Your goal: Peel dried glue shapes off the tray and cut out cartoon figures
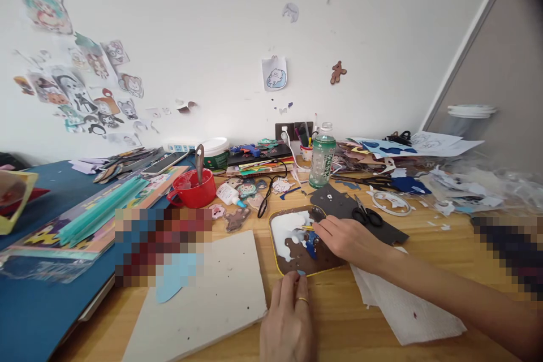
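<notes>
A shallow brown tray with a yellow rim lies on the wooden table, with a white layer over part of its surface. A dark blue piece is on the tray's brown part. My right hand reaches over its right side, fingers closed round a thin yellow stick-like tool; the tool's exact kind is unclear. At the tray's near edge, my left hand, with a ring on one finger, has its fingertips closed on a small light-blue piece, mostly hidden.
Left of the tray lies a pale board bearing a light-blue cutout. A red mug, white glue bottle and green-labelled bottle stand behind. Black scissors lie on dark sheet; white tissue is under my right forearm.
</notes>
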`<state>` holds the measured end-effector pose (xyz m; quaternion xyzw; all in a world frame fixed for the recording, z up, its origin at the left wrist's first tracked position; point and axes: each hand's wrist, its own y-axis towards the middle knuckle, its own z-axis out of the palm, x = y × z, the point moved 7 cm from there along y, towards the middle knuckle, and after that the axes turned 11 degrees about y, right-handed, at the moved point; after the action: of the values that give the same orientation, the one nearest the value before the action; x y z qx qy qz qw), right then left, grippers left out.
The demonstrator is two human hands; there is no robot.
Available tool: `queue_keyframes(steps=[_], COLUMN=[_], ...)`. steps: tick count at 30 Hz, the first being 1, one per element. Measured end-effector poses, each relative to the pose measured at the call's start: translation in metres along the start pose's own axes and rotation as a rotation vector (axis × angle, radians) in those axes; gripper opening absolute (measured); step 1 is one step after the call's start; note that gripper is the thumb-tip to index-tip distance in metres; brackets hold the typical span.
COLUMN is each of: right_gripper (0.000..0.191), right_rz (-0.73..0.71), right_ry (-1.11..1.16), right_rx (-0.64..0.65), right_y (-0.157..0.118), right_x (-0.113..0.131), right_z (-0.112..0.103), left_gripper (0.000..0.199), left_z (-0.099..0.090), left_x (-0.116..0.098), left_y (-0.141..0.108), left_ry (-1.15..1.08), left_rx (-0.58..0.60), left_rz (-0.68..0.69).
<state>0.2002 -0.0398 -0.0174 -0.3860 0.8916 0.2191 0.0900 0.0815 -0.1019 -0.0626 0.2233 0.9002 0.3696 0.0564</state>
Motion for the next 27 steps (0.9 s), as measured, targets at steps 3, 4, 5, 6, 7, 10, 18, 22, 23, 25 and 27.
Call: queue_keyframes(steps=[3,4,5,6,7,10,18,22,23,25,27], right_gripper=[0.022,0.022,0.023,0.024,0.024,0.025,0.029,0.031,0.031,0.031,0.031], right_rz=[0.003,0.01,0.022,0.04,0.063,0.152,0.597,0.775,0.807,0.865,0.912], right_ry=[0.024,0.037,0.052,0.071,0.094,0.194,0.593,0.787,0.831,0.923,1.026], right_rx=[0.009,0.013,0.019,0.026,0.036,0.07,0.139,0.24,0.256,0.275,0.291], right_y=[0.005,0.006,0.007,0.007,0.007,0.008,0.0,-0.007,-0.008,-0.008,-0.007], right_x=[0.002,0.003,0.003,0.002,0.001,-0.004,-0.049,-0.071,-0.073,-0.076,-0.075], right_z=[0.003,0.003,0.004,0.004,0.005,0.004,0.003,0.021,0.025,0.034,0.041], left_gripper=[0.022,0.022,0.022,0.022,0.022,0.022,0.024,0.025,0.025,0.025,0.025], left_z=[0.001,0.0,0.0,0.001,0.001,0.001,0.002,0.0,0.0,0.0,0.001], left_x=[0.0,0.0,0.0,0.0,0.0,0.0,0.0,-0.001,-0.001,0.0,0.0], left_y=[0.001,0.001,0.001,0.001,0.001,0.0,0.001,0.0,0.0,0.0,-0.001], left_ry=[-0.021,-0.029,-0.034,-0.037,-0.039,-0.037,-0.018,0.002,-0.001,-0.006,-0.008], left_rx=[0.019,0.024,0.031,0.039,0.05,0.073,0.079,0.053,0.055,0.065,0.077], left_rz=[-0.008,-0.012,-0.02,-0.03,-0.038,-0.03,-0.008,0.001,-0.004,-0.012,-0.016])
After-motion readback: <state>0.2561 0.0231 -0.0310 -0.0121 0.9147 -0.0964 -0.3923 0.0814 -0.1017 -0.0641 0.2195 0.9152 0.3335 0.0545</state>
